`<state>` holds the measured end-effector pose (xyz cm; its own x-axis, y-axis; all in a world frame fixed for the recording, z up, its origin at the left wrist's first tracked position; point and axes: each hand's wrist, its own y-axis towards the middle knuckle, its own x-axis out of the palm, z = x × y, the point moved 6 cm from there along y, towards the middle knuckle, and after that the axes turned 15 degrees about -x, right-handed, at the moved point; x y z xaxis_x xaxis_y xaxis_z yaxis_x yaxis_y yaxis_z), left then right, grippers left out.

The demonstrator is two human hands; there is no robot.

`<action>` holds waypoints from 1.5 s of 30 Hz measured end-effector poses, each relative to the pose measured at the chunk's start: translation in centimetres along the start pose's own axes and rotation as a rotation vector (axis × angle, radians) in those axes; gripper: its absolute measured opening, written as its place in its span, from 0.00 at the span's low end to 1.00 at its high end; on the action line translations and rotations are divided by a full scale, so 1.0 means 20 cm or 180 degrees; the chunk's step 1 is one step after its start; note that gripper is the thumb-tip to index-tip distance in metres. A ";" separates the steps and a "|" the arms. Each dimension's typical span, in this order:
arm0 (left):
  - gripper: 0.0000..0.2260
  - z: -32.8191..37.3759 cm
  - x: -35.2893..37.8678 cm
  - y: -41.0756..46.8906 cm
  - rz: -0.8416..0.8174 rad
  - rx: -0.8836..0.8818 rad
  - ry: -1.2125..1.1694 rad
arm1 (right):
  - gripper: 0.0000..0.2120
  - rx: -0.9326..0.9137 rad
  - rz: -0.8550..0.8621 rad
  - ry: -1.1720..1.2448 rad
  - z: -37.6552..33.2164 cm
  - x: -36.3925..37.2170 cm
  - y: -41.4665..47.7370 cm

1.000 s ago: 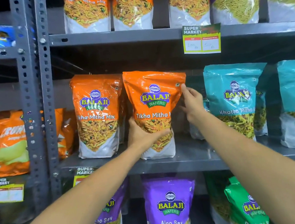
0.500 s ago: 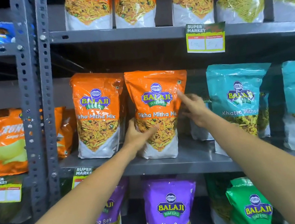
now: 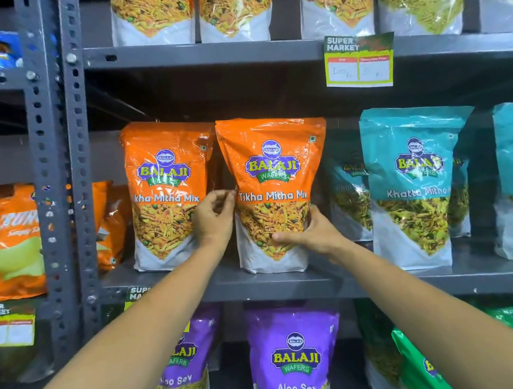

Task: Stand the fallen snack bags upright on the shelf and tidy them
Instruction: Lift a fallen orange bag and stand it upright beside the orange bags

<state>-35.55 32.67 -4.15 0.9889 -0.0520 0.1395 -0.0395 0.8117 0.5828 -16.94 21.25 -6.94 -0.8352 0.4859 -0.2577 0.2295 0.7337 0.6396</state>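
Note:
An orange Tikha Mitha Mix bag (image 3: 273,172) stands upright on the grey middle shelf (image 3: 291,282). My left hand (image 3: 216,218) pinches its left edge at mid height. My right hand (image 3: 310,231) grips its lower right side, thumb across the clear window. A second orange Tikha Mitha Mix bag (image 3: 163,186) stands upright just to the left, partly behind my left hand. Teal Khatta Mitha bags (image 3: 415,181) stand to the right, with another teal bag (image 3: 346,189) set further back behind my right hand.
Perforated grey uprights (image 3: 66,185) bound the bay on the left, with slumped orange bags (image 3: 6,244) beyond. A price tag (image 3: 358,62) hangs from the upper shelf. Purple Aloo Sev bags (image 3: 296,360) and green bags (image 3: 428,367) fill the shelf below.
My right hand dropped from the bag's upper right edge to its lower right side. My left hand rose from the lower front to the left edge. The bag now stands straighter.

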 end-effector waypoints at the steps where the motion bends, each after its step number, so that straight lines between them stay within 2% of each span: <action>1: 0.02 0.01 -0.01 -0.01 0.0015 0.0098 0.0058 | 0.47 0.0001 -0.0003 0.0006 0.00 0.00 0.00; 4: 0.06 0.03 -0.02 -0.02 0.0135 0.0303 0.0264 | 0.46 0.0004 0.0054 0.0042 0.00 0.00 -0.01; 9: 0.08 0.01 -0.03 -0.02 0.0210 0.0120 0.0313 | 0.43 0.0043 0.0082 0.0121 0.01 0.01 -0.02; 15: 0.09 0.01 -0.03 -0.07 0.0078 0.0265 0.0407 | 0.47 0.0035 0.0089 0.0182 0.03 0.01 -0.01; 22: 0.08 0.13 -0.04 -0.10 0.0200 0.1127 0.1349 | 0.53 -0.0006 0.0137 0.0234 0.03 0.02 -0.01; 24: 0.08 0.12 -0.04 -0.09 0.0305 0.0881 0.1386 | 0.52 -0.0009 0.0187 0.0175 0.03 0.01 -0.02; 27: 0.08 0.05 -0.07 -0.06 0.0522 -0.0020 0.0900 | 0.51 -0.0043 0.0320 0.0122 0.02 0.01 -0.03; 29: 0.08 0.01 -0.06 -0.06 0.0342 -0.0377 0.0663 | 0.50 -0.0066 0.0316 0.0128 0.01 0.02 -0.03; 32: 0.13 0.01 -0.05 -0.07 -0.0247 -0.0373 0.0648 | 0.44 -0.0045 0.0130 0.0189 -0.01 0.01 -0.05; 35: 0.35 -0.05 -0.03 -0.13 -0.0981 -0.0592 0.0992 | 0.33 0.0031 -0.0024 0.0290 0.01 -0.04 -0.06; 37: 0.45 -0.10 0.00 -0.17 -0.1295 -0.0672 0.1314 | 0.31 -0.0014 -0.0001 0.0310 0.04 -0.05 -0.05; 38: 0.48 -0.11 0.01 -0.17 -0.1331 -0.0695 0.1328 | 0.32 -0.0048 0.0022 0.0295 0.04 -0.04 -0.05; 45: 0.47 -0.15 0.03 -0.14 -0.1213 -0.0779 0.1293 | 0.33 -0.0050 -0.0002 0.0172 0.06 0.00 -0.01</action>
<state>-34.47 32.04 -8.07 0.9044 -0.1782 -0.3876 0.3146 0.8922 0.3240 -16.31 21.68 -8.02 -0.8612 0.4588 -0.2188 0.2214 0.7261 0.6510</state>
